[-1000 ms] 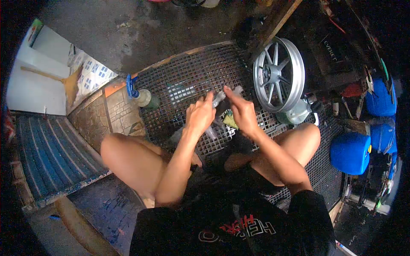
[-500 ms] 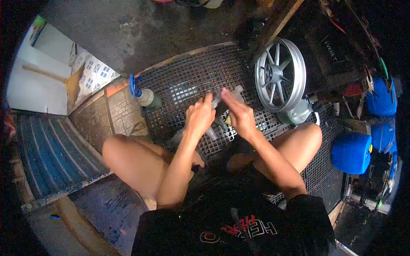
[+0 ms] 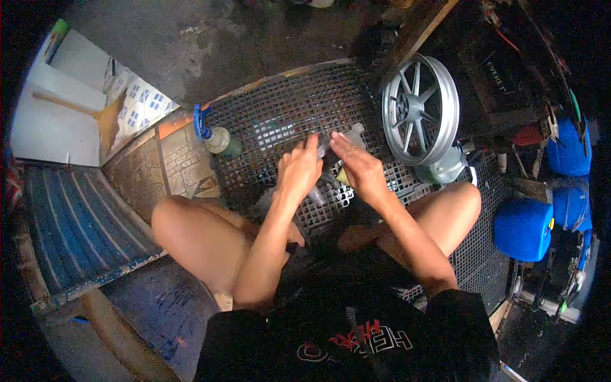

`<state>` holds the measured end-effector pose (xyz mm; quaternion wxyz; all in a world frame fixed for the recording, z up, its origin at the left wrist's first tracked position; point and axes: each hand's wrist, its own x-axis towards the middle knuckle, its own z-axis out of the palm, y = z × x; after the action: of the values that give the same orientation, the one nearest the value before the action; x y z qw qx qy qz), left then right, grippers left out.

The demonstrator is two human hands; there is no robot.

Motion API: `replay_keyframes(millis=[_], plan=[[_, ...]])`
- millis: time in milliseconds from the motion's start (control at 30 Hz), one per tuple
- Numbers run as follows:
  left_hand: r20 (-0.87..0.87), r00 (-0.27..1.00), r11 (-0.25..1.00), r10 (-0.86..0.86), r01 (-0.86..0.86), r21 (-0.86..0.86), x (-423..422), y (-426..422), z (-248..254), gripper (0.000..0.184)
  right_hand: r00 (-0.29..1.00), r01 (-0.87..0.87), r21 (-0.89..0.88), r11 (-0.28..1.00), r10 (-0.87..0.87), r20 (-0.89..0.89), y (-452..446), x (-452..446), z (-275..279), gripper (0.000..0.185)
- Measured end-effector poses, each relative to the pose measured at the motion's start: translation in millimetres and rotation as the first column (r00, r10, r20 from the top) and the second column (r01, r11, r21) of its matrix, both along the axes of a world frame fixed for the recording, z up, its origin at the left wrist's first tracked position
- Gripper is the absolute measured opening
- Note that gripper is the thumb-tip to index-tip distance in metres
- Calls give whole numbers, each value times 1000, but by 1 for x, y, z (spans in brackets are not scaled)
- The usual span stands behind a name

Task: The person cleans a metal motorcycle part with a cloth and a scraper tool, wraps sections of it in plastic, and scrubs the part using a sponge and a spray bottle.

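Note:
My left hand (image 3: 299, 167) is closed around a small grey part (image 3: 323, 146), with its index finger stretched along it. From the other side, the fingers of my right hand (image 3: 359, 167) press together against the same part. Its exact kind is unclear because both hands cover most of it. A pale yellowish piece (image 3: 344, 177) shows below my right fingers. Under the hands, several greyish parts, one of them a light tube-like piece (image 3: 316, 196), lie on the black plastic grid (image 3: 286, 95). Another pale grey piece (image 3: 356, 134) lies just beyond my right hand.
A silver spoked wheel rim (image 3: 453, 108) stands at the right, beside a clear jug (image 3: 442, 167). On the left is a spray bottle (image 3: 219, 141) with a blue head. Blue canisters (image 3: 523, 229) stand at far right; a blue striped panel (image 3: 89, 223) is at far left.
My right fingertips, blurred before, now show more sharply and sit slightly lower against the grey part. My left hand stays nearly in place.

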<state>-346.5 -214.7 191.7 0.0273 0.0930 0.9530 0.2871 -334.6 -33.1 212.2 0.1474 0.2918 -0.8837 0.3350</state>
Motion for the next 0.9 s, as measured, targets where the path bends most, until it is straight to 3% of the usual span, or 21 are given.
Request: replay_keyframes(millis=[133,233,467,633,767,900], plan=[[56,998,1000,3,-3,2,-1,-2,1,57,994,-77,90,993,84,-75,-1,-4,2,48],[-6,1000,999,8,-8,31,-3,-1,-5,57,975,-184,120,976,196,-102,0,-10,6,45],[-13,999,999,-29,30,18,-1,7,0,56,998,-54,-30,998,55,40,18,-5,-5,46],[4,999,999,-33,33,20,0,1,1,56,989,26,36,999,-31,141,33,-6,-3,49],[9,1000,1000,-12,12,10,2,-2,3,57,978,116,-9,993,-113,175,35,-7,-2,48],[44,999,1000,-2,4,-29,4,-1,9,58,995,-38,-115,993,49,89,1,-7,3,50]])
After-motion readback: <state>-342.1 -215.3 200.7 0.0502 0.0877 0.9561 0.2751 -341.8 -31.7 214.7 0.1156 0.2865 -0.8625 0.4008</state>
